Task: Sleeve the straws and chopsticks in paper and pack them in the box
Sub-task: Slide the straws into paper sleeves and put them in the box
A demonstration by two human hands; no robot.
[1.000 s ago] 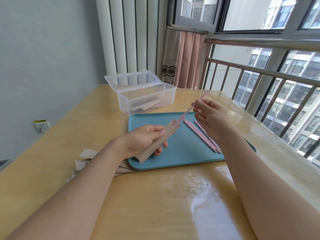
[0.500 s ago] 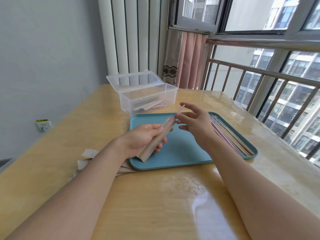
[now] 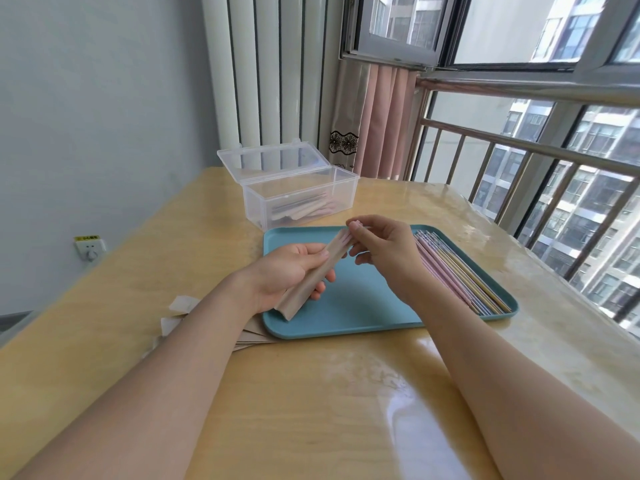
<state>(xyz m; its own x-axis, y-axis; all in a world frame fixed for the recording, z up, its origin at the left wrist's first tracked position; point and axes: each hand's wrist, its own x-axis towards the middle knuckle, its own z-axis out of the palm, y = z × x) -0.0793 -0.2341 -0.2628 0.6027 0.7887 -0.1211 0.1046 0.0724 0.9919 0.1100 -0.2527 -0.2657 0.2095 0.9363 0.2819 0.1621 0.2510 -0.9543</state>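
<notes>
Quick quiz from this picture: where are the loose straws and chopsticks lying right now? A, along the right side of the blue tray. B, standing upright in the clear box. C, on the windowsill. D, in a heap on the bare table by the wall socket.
A: the loose straws and chopsticks lie in a row along the right side of the blue tray, beside the right hand.

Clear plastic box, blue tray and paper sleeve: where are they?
clear plastic box (image 3: 298, 199): head view, front wall.
blue tray (image 3: 360, 299): head view, bare middle of the floor.
paper sleeve (image 3: 311, 285): head view, middle, below the left hand's thumb.
</notes>
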